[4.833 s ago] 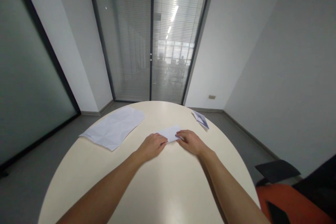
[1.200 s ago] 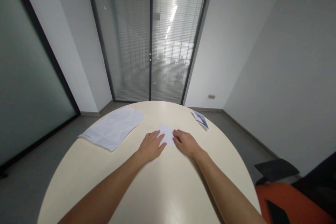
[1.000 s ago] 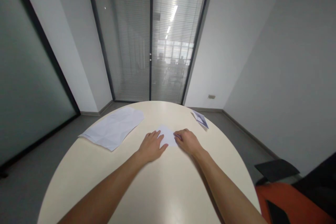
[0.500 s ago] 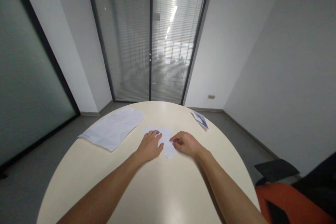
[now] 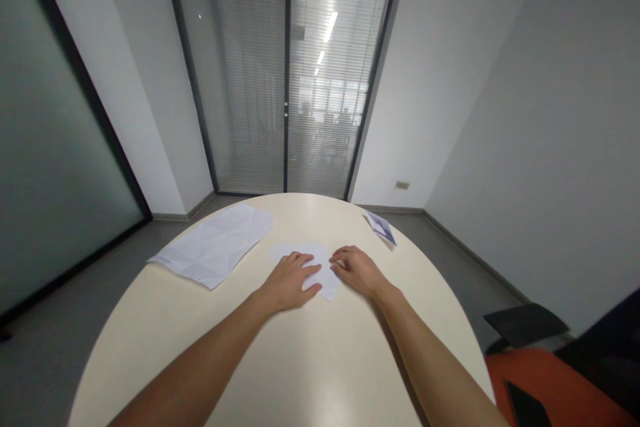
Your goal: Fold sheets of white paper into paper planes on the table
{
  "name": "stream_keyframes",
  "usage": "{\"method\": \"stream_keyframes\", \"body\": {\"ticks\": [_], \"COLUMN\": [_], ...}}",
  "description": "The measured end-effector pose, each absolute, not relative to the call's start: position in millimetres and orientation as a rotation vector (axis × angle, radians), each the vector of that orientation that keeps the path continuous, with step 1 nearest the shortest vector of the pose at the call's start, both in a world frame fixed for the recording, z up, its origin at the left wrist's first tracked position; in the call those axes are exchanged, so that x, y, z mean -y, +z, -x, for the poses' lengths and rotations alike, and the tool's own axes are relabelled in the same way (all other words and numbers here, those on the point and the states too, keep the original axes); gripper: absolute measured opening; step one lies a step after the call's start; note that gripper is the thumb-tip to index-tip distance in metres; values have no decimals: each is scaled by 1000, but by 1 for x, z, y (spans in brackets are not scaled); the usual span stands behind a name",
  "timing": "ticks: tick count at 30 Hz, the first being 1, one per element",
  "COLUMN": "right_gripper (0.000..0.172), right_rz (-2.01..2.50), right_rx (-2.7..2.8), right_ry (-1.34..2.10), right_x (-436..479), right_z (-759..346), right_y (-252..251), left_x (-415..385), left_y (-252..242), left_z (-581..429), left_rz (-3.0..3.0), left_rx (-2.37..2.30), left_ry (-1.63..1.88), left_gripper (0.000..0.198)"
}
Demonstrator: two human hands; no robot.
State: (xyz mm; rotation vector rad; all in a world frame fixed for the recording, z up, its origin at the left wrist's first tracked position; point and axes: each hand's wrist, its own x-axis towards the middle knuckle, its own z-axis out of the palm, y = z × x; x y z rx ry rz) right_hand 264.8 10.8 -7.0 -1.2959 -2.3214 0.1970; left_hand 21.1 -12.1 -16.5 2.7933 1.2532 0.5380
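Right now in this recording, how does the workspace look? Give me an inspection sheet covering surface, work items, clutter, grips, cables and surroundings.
Surface: cream table with a curved edge.
Work items: small white paper lying between the hands, partly covered.
Clutter: large creased sheet at left; folded paper near the far right edge.
Grips: left grip, a bare hand, fingers spread over the small white paper; right grip, fingers bent at its right edge, firmness of contact unclear.
Cables: nothing seen.
Surroundings: glass partition with blinds ahead, wall plate, orange-seated chair at right.
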Motion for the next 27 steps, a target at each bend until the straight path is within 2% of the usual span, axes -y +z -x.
{"method": "stream_keyframes", "body": {"ticks": [9, 27], "right_gripper": [27, 23], "right_rz": [1446, 1428], "right_rx": [2270, 2192], "right_ry": [156, 307], "right_x": [-12, -20], "right_z": [-266, -267], "right_y": [-7, -16], "left_x": [20, 16], "left_y": [-10, -13], "left_z": [-29, -25], "left_rz": [-2819, -2800], "left_rx": [-1457, -1220], "left_ry": [509, 517], "left_gripper": [50, 49]}}
